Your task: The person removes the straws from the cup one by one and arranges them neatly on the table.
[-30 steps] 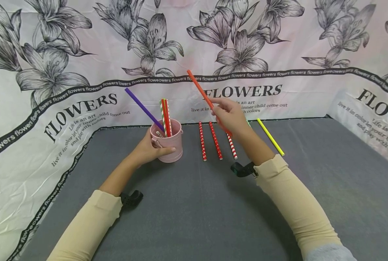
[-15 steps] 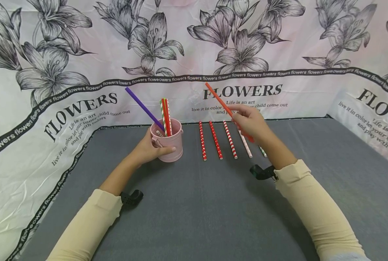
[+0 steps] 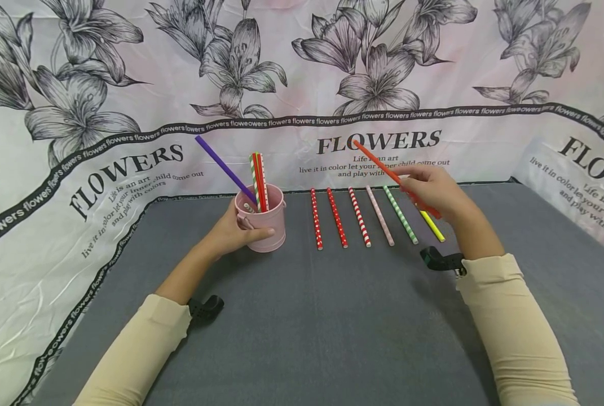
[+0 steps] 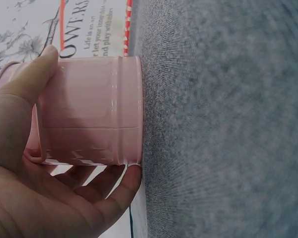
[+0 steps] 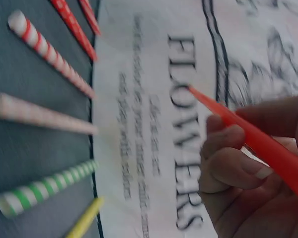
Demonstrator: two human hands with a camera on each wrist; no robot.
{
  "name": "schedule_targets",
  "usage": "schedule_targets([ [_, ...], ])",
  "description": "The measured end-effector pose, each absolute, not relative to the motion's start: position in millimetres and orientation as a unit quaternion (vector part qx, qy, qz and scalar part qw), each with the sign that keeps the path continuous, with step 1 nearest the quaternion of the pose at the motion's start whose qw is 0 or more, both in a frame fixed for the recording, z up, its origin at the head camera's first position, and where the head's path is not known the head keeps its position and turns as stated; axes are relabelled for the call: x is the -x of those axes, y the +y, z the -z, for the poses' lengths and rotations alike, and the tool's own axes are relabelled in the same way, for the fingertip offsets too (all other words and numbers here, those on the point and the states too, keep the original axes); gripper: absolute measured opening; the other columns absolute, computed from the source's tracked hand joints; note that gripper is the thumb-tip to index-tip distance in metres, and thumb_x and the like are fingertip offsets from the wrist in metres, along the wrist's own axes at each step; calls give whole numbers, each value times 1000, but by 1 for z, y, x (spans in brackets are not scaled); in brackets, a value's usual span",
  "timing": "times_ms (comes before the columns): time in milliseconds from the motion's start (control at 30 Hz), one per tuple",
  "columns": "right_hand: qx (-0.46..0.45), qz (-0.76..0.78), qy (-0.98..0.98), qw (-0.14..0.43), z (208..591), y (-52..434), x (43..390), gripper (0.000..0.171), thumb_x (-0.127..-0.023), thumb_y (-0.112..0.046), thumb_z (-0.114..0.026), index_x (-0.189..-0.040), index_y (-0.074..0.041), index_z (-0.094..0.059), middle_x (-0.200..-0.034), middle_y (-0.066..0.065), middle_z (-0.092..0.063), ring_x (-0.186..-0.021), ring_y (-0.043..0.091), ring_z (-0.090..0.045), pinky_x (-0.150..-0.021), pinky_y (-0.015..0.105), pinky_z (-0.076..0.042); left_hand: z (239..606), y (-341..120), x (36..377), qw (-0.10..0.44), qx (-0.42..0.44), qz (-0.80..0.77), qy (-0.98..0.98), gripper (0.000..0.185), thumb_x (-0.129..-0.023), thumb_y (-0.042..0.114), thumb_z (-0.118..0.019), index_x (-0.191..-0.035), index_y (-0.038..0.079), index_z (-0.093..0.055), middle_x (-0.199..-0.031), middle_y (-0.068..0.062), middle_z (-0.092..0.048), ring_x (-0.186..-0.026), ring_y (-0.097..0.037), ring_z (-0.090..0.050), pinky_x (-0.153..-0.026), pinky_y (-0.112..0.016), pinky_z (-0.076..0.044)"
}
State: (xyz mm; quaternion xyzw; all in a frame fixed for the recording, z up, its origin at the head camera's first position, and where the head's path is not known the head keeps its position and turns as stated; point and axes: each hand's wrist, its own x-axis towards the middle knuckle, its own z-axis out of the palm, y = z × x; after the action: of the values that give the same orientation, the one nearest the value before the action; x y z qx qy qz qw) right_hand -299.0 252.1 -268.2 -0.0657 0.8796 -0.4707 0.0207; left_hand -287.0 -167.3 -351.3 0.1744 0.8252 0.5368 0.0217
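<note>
Hands (image 3: 332,206) over grey felt table (image 3: 302,327) — left gripping pink cup (image 3: 261,223), right pinching orange straw (image 3: 383,166) — floral backdrop (image 3: 302,73) behind.

Both hands' fingers (image 3: 412,179) curled, gripping

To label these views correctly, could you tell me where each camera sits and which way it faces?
Head: looks forward and down at the grey table; both forearms and hands show.
Left wrist: beside the left hand, which grips the pink cup.
Right wrist: at the right hand, which pinches the orange straw.
Cup and orange straw also appear in head view.
</note>
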Motion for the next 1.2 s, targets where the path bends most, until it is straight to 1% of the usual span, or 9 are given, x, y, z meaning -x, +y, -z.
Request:
schedule_targets([
  [300, 50, 448, 891, 49, 259, 294, 294, 39, -106, -22, -49, -140, -3, -51, -87, 3, -59, -61, 15, -48, -54, 30, -43, 348, -167, 285, 22, -162, -530, 832, 100, -80, 30, -85, -154, 20, -18, -148, -9, -38, -134, -30, -40, -108, -61, -34],
  [433, 42, 428, 901, 59, 258, 309, 292, 41, -106, -22, -48, -142, -1, -49, -86, 2, -59, -64, 17, -50, -56, 32, -44, 349, -168, 285, 26, -158, -526, 835, 101, -81, 31, -84, -155, 21, -16, -150, -9, -36, -136, -31, -39, -109, -62, -32],
  [667, 34, 428, 901, 56, 265, 335, 293, 45, -106, -23, -49, -142, 3, -47, -83, 0, -59, -66, 16, -52, -57, 31, -45, 350, -168, 285, 28, -155, -529, 834, 103, -82, 30, -84, -156, 21, -14, -150, -10, -35, -136, -31, -38, -109, -62, -32],
  [733, 28, 436, 898, 56, 268, 343, 293, 43, -105, -24, -51, -140, 2, -50, -84, -3, -61, -67, 15, -53, -58, 31, -46, 349, -167, 285, 28, -155, -529, 834, 103, -81, 30, -85, -156, 20, -15, -150, -10, -36, -135, -31, -39, -110, -61, -32],
  [800, 22, 445, 893, 60, 271, 350, 294, 37, -105, -25, -53, -136, -6, -57, -86, -6, -63, -67, 13, -55, -59, 30, -47, 349, -167, 285, 28, -155, -528, 835, 103, -81, 31, -85, -155, 20, -15, -149, -9, -36, -135, -30, -40, -110, -60, -32],
  [900, 14, 454, 888, 65, 274, 357, 293, 30, -105, -24, -53, -131, -11, -61, -85, -7, -64, -66, 12, -55, -58, 29, -47, 348, -167, 285, 28, -157, -527, 835, 103, -81, 30, -85, -156, 19, -14, -150, -10, -36, -135, -32, -40, -109, -61, -32],
  [967, 11, 448, 891, 71, 276, 360, 293, 32, -105, -24, -52, -133, -9, -60, -84, -6, -63, -66, 12, -54, -57, 30, -47, 348, -167, 285, 29, -156, -525, 836, 104, -81, 31, -84, -156, 19, -13, -150, -11, -34, -136, -33, -38, -109, -62, -32],
  [1100, 3, 419, 904, 84, 280, 361, 294, 46, -107, -23, -48, -143, 4, -46, -80, -2, -61, -65, 15, -53, -57, 32, -46, 349, -167, 285, 31, -153, -524, 837, 104, -81, 31, -84, -156, 19, -13, -152, -11, -33, -137, -33, -36, -109, -63, -31],
  [1200, -7, 408, 908, 98, 282, 362, 296, 50, -107, -23, -46, -146, 7, -41, -79, -2, -60, -65, 15, -53, -58, 33, -46, 350, -168, 285, 33, -152, -525, 837, 104, -82, 31, -84, -156, 20, -12, -152, -10, -33, -138, -32, -36, -109, -63, -30],
])
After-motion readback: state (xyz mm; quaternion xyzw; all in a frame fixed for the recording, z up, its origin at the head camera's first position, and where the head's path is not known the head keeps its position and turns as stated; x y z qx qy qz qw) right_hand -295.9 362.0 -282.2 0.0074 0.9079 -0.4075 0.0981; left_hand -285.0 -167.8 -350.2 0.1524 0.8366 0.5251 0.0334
